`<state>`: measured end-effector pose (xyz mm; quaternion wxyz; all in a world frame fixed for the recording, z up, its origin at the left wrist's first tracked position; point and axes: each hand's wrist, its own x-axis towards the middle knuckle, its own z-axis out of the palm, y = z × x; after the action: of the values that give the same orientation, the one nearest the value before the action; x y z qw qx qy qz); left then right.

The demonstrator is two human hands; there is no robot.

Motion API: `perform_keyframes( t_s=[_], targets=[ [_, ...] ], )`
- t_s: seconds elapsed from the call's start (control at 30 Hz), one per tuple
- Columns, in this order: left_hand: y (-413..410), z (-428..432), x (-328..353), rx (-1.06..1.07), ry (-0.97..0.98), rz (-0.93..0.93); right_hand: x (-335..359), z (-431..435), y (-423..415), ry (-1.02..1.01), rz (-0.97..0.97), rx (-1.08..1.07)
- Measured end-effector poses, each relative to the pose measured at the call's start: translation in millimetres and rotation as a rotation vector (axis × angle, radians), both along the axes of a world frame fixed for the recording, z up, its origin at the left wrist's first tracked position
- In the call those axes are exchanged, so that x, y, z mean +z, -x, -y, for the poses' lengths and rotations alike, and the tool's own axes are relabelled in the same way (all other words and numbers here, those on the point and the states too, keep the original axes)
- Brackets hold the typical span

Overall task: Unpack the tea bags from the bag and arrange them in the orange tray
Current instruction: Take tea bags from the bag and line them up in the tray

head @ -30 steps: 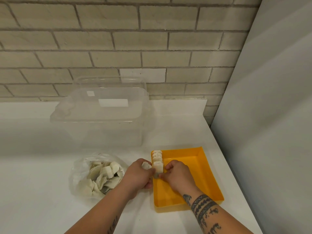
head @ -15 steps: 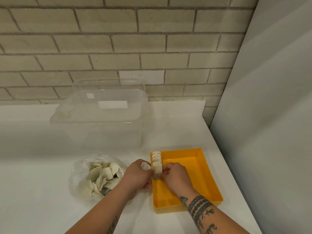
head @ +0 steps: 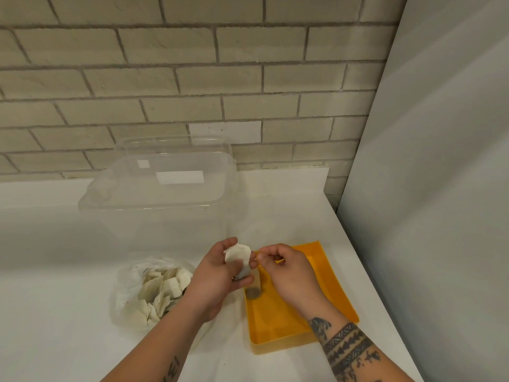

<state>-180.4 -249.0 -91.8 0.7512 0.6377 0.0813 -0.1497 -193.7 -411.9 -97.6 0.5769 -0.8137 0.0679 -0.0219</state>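
Paper, soft and faintly creased, fills my left grip [head: 220, 274]: one white tea bag [head: 238, 255], a flat pouch with clipped upper corners, held upright between curled fingers and thumb, raised above the counter [head: 55, 285] just beside the tray's far left corner. My right grip [head: 286, 268] hovers over the tray with its fingers curled, and thumb and forefinger are pinched together at the tea bag's right edge; whether they nip the paper itself or a thin thread I cannot tell. The orange tray [head: 278, 321] is smooth, glossy plastic, rectangular and shallow with sloping walls, and a small greyish shape [head: 252, 294] sits against its left wall, too blurred to name. Left of my left wrist lies the bag [head: 124, 288], thin crinkled clear film slumped open on the matte white counter and heaped with more tea bags [head: 165, 285], pale and angular. Behind it stands a rigid clear box [head: 165, 194] with rounded corners and a lid. Rough pale bricks [head: 192, 78] with grey mortar back the counter.
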Motion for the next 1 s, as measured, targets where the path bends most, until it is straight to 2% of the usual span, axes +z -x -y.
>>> perform_keyframes(
  t_s=[0.23,0.4,0.57,0.7,0.8,0.9,1.0],
  targets=[
    [5.2,8.7,4.3,0.119,-0.088,0.076,1.0,-4.1,5.2,-0.004,-0.043,0.062],
    [8.2,5.9,4.4,0.052,-0.100,0.034,-4.9,0.3,6.8,0.012,-0.049,0.040],
    [6.1,3.2,1.7,0.048,-0.183,0.051,-4.6,8.3,5.4,-0.069,-0.062,0.068],
    [4.1,2.0,0.5,0.031,-0.186,0.069,-4.9,13.4,0.8,0.020,-0.053,0.070],
    [0.2,0.1,-4.0,0.095,-0.168,0.041,-12.1,20.4,-4.2,0.044,-0.073,0.005],
    [-3.4,-1.4,-12.2,0.128,-0.274,-0.019,-22.9,28.6,-4.9,0.136,-0.133,-0.010],
    [-0.6,-0.4,-20.7,0.057,-0.371,-0.056,-34.5,28.2,-1.0,0.280,-0.222,0.049]
  ],
)
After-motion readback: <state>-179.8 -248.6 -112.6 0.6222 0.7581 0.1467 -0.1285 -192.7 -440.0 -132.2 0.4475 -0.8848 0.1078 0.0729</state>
